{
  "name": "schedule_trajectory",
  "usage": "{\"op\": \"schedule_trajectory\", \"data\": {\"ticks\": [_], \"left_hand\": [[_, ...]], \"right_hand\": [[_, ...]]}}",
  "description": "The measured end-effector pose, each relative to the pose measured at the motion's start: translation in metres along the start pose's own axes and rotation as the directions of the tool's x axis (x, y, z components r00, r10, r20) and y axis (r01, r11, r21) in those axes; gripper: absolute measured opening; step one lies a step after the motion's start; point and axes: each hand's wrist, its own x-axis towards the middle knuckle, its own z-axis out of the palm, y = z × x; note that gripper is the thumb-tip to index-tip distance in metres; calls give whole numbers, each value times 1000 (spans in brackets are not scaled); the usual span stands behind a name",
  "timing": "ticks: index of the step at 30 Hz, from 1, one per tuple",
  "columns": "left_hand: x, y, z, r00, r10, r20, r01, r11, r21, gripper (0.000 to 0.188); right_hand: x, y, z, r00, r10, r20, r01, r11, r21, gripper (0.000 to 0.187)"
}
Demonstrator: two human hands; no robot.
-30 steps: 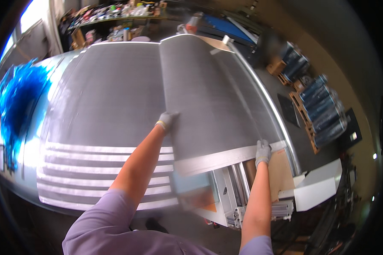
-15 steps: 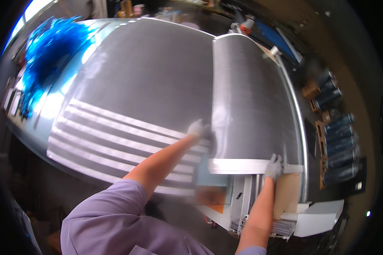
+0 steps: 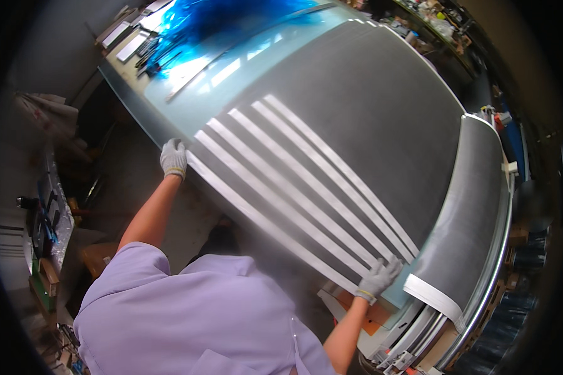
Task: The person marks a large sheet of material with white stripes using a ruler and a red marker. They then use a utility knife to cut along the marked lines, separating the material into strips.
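Note:
A large dark-grey sheet [image 3: 369,112] lies over the table, its near part crossed by several white stripes [image 3: 288,187]. At its near left corner, my left hand [image 3: 174,159], in a pale knitted glove, has its fingers closed over the edge. My right hand [image 3: 380,279], gloved alike, rests with spread fingers on the right ends of the stripes, by the near right corner. Just right of it, a second grey sheet [image 3: 472,206] curves over, ending in a white band [image 3: 433,295]; neither hand touches it.
Under the sheet is a glass-like tabletop [image 3: 231,81], with a heap of crumpled blue film [image 3: 225,25] at the far left. A metal rail [image 3: 481,306] runs along the right side. Below left stands a cluttered side bench [image 3: 49,212].
The view has swung left. My left hand has gone from the striped sheet's right side to its near left corner. My right hand has left the second sheet's white band for the stripes.

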Motion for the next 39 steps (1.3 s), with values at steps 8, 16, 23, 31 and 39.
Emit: {"op": "schedule_trajectory", "data": {"ticks": [8, 16, 23, 31, 39], "left_hand": [[54, 24, 23, 764, 12, 645, 110, 983, -149, 49], [146, 43, 114, 86, 421, 903, 597, 704, -385, 65], [196, 138, 160, -21, 330, 944, 627, 739, -245, 51], [188, 169, 164, 287, 299, 910, 321, 865, -386, 38], [220, 161, 104, 354, 314, 881, 403, 799, -447, 30]], "right_hand": [[-90, -182, 75, 982, 188, 21, -187, 981, -46, 45], [-81, -180, 62, 941, 266, 208, -278, 960, 30, 42], [-31, -197, 64, 967, 196, 166, -174, 975, -135, 57], [72, -244, 136, 959, 89, 271, -58, 991, -118, 56], [66, -312, 151, 964, 136, 229, -97, 980, -176, 57]]}}
